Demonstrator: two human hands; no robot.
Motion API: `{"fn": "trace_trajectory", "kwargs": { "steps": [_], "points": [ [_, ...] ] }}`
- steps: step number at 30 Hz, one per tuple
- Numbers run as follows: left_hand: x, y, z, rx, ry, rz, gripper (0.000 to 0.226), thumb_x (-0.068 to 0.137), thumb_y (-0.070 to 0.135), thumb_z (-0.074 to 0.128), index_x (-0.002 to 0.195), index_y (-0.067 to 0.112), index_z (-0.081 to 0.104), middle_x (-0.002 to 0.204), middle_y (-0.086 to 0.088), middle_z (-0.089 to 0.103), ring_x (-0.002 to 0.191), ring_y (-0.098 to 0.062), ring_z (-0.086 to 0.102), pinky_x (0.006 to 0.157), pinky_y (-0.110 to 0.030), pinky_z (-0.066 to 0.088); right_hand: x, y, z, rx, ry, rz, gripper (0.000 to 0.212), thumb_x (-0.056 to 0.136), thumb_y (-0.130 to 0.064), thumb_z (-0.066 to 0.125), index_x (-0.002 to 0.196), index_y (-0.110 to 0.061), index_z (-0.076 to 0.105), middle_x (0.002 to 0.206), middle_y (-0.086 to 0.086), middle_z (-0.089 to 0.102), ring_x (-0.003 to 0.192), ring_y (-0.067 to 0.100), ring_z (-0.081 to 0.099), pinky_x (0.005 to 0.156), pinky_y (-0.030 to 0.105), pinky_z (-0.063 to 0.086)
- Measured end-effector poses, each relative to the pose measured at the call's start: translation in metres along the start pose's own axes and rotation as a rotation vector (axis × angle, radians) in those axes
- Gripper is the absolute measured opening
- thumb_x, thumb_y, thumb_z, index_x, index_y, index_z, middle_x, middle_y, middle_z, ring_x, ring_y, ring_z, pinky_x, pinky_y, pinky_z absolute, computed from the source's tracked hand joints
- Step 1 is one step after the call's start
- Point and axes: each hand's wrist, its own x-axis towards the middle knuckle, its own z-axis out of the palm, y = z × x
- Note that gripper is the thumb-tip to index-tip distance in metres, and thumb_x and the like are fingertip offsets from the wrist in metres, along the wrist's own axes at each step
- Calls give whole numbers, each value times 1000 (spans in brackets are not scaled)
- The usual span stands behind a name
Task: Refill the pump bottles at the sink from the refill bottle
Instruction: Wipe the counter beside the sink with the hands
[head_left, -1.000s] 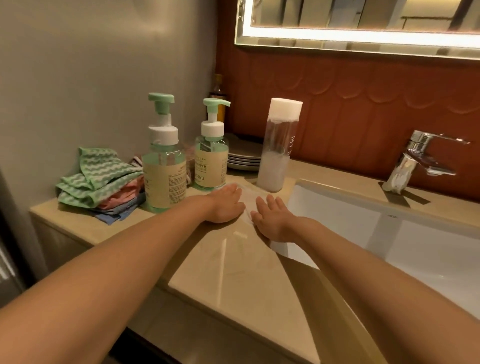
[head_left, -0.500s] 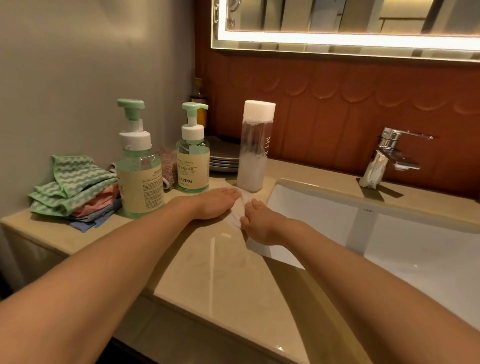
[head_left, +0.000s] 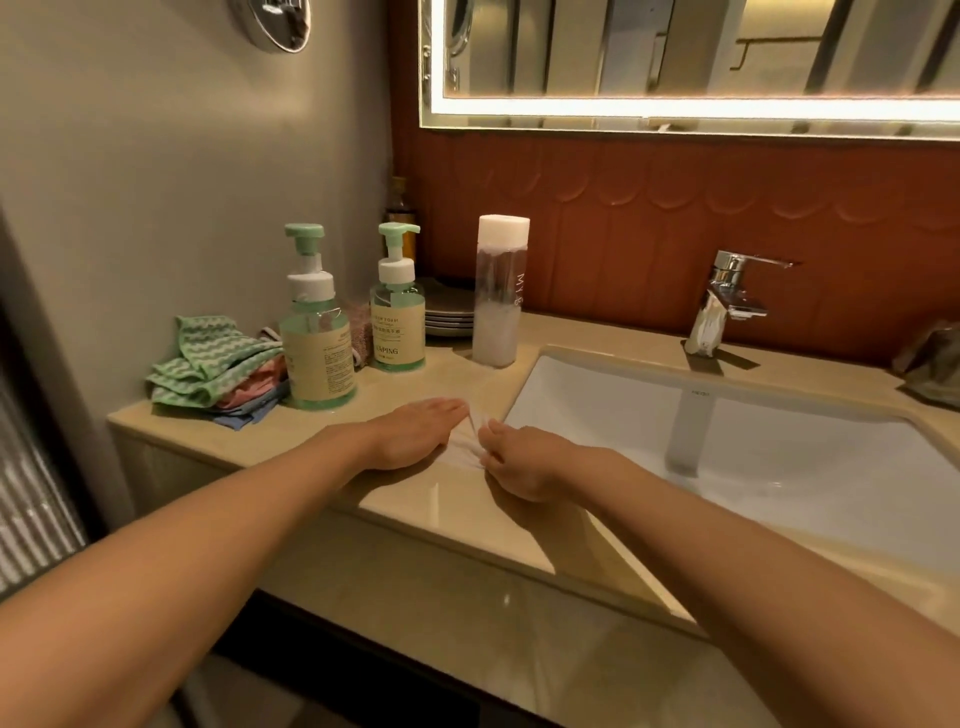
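Two green pump bottles stand on the beige counter left of the sink: a larger one in front and a smaller one behind it. The tall clear refill bottle with a white cap stands by the sink's left corner, its lower part filled with whitish liquid. A white tissue lies crumpled on the counter in front of the bottles. My left hand presses flat on its left part. My right hand has curled fingers gathering the tissue's right part.
A white sink basin fills the right side, with a chrome faucet behind it. Folded green, pink and blue cloths are piled at the counter's left end. Stacked plates and a dark bottle sit in the back corner.
My right hand went from lying flat on the tissue to curling its fingers and bunching it. The left hand stayed flat. The view pulled back and tilted up.
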Motion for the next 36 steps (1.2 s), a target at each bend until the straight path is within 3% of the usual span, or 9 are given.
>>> {"fn": "trace_trajectory", "kwargs": {
  "steps": [3, 7, 17, 22, 25, 26, 29, 32, 36],
  "points": [
    [-16, 15, 6, 25, -1, 9, 52, 101, 15, 24, 150, 15, 6, 158, -1, 2, 144, -12, 3, 112, -20, 0, -21, 0, 6, 1, 41, 1, 38, 102, -29, 30, 134, -12, 40, 137, 12, 47, 119, 26, 49, 100, 36, 36],
    [-33, 43, 10, 61, -14, 25, 51, 102, 16, 23, 149, 10, 4, 158, -6, 1, 145, -15, 1, 113, -22, 0, -54, 1, 9, -94, 71, -23, 35, 101, -25, 34, 131, -10, 44, 135, 11, 49, 116, 26, 51, 101, 37, 41],
    [-28, 153, 25, -26, -18, 181, 49, 103, 21, 18, 149, 10, 6, 158, -6, 1, 145, -15, 0, 112, -20, 1, -153, 58, 12, -241, 106, 81, 33, 98, -15, 36, 124, -9, 55, 119, 15, 59, 108, 29, 54, 80, 29, 39],
    [-14, 244, 33, -73, 52, 371, 45, 103, 19, 24, 146, 9, 25, 155, -5, 19, 141, -16, 17, 106, -17, 9, -231, 116, 23, -248, 179, 236, 30, 96, -17, 38, 115, -12, 61, 109, 14, 64, 100, 29, 58, 78, 32, 43],
    [-6, 303, 42, -104, 96, 478, 40, 102, 20, 31, 139, 9, 40, 149, -6, 34, 134, -19, 33, 104, -24, 24, -284, 160, 32, -197, 185, 363, 28, 97, -19, 40, 114, -18, 61, 108, 9, 63, 100, 26, 58, 77, 29, 42],
    [0, 352, 55, -123, 74, 549, 38, 101, 20, 35, 135, 9, 46, 145, -7, 41, 130, -22, 39, 104, -28, 30, -331, 184, 42, -163, 156, 461, 28, 98, -19, 40, 116, -20, 61, 107, 7, 62, 100, 24, 57, 76, 27, 39],
    [7, 404, 66, -186, 229, 638, 21, 91, 16, 49, 100, 10, 67, 105, -12, 66, 95, -29, 60, 82, -40, 49, -384, 208, 40, -50, 207, 585, 32, 97, -18, 43, 123, -27, 59, 120, 1, 59, 110, 19, 55, 92, 28, 42],
    [0, 488, 80, -194, 363, 765, 19, 89, 20, 52, 95, 15, 69, 101, -4, 66, 91, -26, 60, 72, -34, 49, -463, 230, 51, -48, 194, 719, 31, 89, -7, 49, 112, -22, 63, 115, 2, 62, 105, 20, 57, 88, 30, 45],
    [-21, 586, 119, -131, 351, 920, 18, 92, 21, 46, 99, 14, 62, 105, -6, 61, 98, -27, 56, 65, -32, 36, -553, 253, 98, -77, 145, 879, 17, 89, -10, 45, 93, -15, 61, 96, 3, 65, 91, 22, 58, 71, 32, 41]
  ]
}}
